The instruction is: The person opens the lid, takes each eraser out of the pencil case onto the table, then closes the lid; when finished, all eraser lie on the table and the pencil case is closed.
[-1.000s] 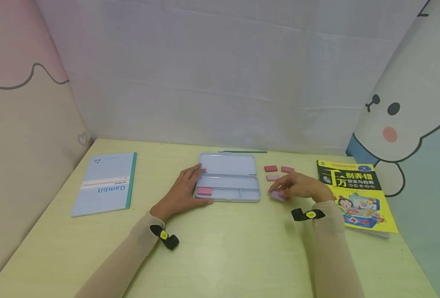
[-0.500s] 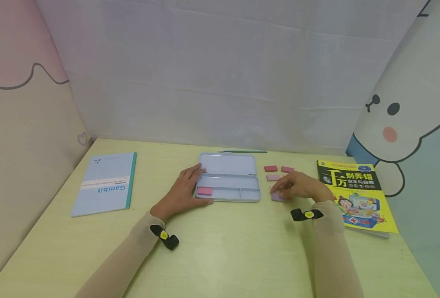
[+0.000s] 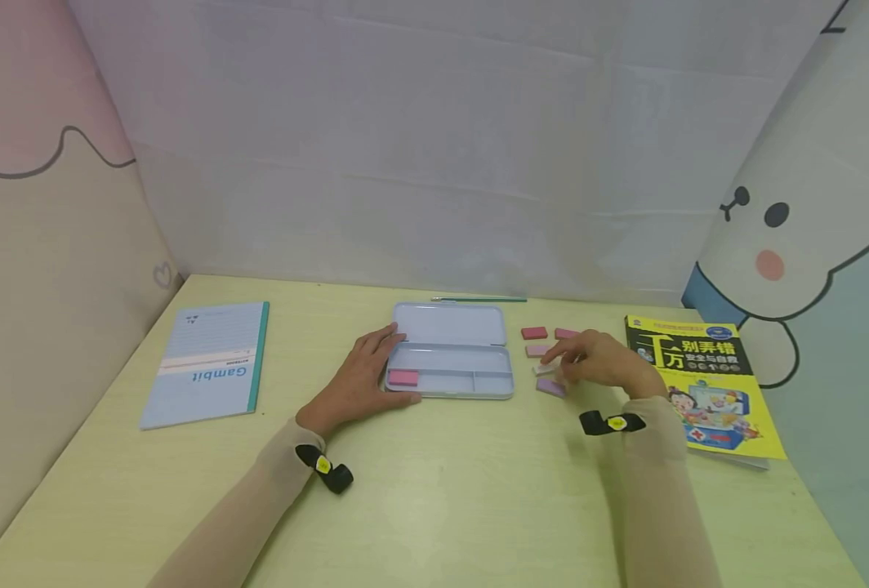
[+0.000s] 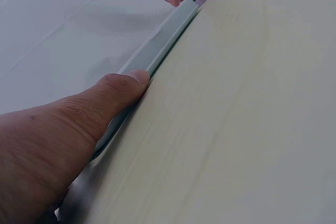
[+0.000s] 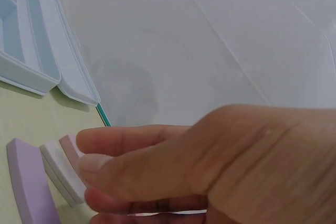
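My left hand holds the left end of an open, pale blue pencil case, thumb along its front wall and fingers at its left side. In the left wrist view the thumb lies against that wall. A pink eraser sits in the case's front left compartment. My right hand is above the erasers right of the case, fingertips by a white eraser. In the right wrist view, thumb and fingers partly cover the white eraser; no grip shows. A purple eraser lies just nearer.
Behind the right hand lie a light pink eraser, a red one and another reddish one. A green pencil lies behind the case. A notebook is at left, a yellow book at right.
My right hand has let go of the purple eraser, which now lies on the table, and has moved slightly back and right to the white one. My left hand stays put.
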A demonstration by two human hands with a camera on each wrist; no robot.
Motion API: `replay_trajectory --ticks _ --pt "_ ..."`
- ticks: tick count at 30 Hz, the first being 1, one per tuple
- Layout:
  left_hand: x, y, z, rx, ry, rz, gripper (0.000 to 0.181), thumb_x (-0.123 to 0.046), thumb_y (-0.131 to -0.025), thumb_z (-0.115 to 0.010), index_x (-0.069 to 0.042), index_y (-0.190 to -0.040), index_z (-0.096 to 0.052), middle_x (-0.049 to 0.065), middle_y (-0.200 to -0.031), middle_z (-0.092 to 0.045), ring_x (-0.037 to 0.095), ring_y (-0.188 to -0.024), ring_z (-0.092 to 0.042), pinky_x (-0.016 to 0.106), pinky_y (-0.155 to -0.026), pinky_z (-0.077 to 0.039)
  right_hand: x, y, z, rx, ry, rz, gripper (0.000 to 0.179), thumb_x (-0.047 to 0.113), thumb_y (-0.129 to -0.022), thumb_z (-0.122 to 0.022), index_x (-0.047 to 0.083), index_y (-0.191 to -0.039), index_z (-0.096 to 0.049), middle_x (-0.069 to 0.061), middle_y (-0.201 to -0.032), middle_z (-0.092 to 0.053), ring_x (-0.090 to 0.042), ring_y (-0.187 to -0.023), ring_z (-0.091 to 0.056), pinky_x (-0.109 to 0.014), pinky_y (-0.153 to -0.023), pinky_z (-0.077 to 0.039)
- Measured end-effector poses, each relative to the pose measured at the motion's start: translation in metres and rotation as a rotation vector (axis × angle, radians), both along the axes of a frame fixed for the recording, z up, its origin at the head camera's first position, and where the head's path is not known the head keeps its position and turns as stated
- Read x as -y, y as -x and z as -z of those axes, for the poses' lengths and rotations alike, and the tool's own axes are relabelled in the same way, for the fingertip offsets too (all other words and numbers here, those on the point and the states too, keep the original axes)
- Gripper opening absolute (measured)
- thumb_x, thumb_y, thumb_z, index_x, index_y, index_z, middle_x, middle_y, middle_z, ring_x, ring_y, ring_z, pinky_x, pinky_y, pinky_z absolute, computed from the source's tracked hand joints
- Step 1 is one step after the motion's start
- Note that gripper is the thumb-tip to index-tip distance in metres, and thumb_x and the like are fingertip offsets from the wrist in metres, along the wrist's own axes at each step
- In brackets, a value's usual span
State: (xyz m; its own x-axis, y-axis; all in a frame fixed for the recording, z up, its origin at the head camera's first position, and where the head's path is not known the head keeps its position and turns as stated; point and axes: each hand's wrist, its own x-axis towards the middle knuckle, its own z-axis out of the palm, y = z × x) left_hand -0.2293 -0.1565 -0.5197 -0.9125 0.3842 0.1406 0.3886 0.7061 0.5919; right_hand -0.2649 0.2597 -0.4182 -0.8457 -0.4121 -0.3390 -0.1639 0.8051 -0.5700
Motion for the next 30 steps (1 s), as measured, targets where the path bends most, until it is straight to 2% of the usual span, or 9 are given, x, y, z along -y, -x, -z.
replay_trajectory --ticks 5,10,15,18,24,30 --pt "0.000 -0.002 -0.003 0.010 0.003 -0.002 0.106 -0.059 -0.082 -0.087 -0.010 -0.165 -0.040 0.010 -0.178 -0.028 0.039 -0.162 -0.030 0.061 -0.131 -0.033 0.003 0.000 -0.001 -0.103 0.025 0.008 0.031 0.012 -0.099 -0.070 0.012 -0.129 -0.078 -0.014 -0.117 -0.076 -0.024 -0.103 -0.064 -0.033 -0.085 -0.051" --pt "0.000 -0.002 -0.004 0.011 0.010 0.001 0.107 -0.059 -0.083 -0.087 -0.010 -0.165 -0.040 0.010 -0.178 -0.028 0.038 -0.162 -0.029 0.060 -0.131 -0.033 0.007 -0.001 -0.004 -0.151 0.029 0.017 0.036 0.016 -0.101 -0.071 0.010 -0.137 -0.073 -0.014 -0.118 -0.076 -0.025 -0.103 -0.065 -0.033 -0.085 -0.053" --pt "0.000 -0.002 -0.004 0.017 0.006 0.003 0.106 -0.059 -0.083 -0.087 -0.010 -0.165 -0.040 0.010 -0.179 -0.027 0.038 -0.162 -0.029 0.060 -0.131 -0.033 0.017 -0.001 -0.005 -0.194 0.109 -0.022 0.041 0.009 -0.100 -0.068 0.009 -0.141 -0.070 -0.018 -0.119 -0.077 -0.026 -0.103 -0.072 -0.032 -0.086 -0.057" --pt "0.000 -0.002 -0.003 0.012 0.007 0.000 0.106 -0.059 -0.083 -0.086 -0.010 -0.165 -0.040 0.010 -0.178 -0.028 0.038 -0.161 -0.030 0.061 -0.130 -0.034 0.025 -0.001 -0.007 -0.212 0.150 -0.040 0.038 0.012 -0.102 -0.069 0.008 -0.140 -0.070 -0.021 -0.125 -0.077 -0.027 -0.105 -0.076 -0.034 -0.090 -0.059" --pt "-0.001 -0.003 -0.005 0.019 -0.001 -0.001 0.106 -0.058 -0.083 -0.087 -0.010 -0.165 -0.040 0.010 -0.179 -0.027 0.038 -0.162 -0.029 0.060 -0.131 -0.033 0.039 -0.006 -0.011 -0.216 0.183 -0.039 0.037 0.014 -0.104 -0.068 0.008 -0.141 -0.067 -0.021 -0.130 -0.075 -0.031 -0.111 -0.076 -0.046 -0.099 -0.061" --pt "-0.001 -0.003 -0.006 0.016 0.001 -0.002 0.105 -0.058 -0.083 -0.086 -0.010 -0.165 -0.040 0.010 -0.179 -0.027 0.038 -0.162 -0.029 0.061 -0.130 -0.033 0.055 -0.008 -0.010 -0.206 0.220 -0.097 0.039 0.008 -0.102 -0.066 0.004 -0.141 -0.067 -0.019 -0.122 -0.078 -0.026 -0.106 -0.077 -0.037 -0.091 -0.061"
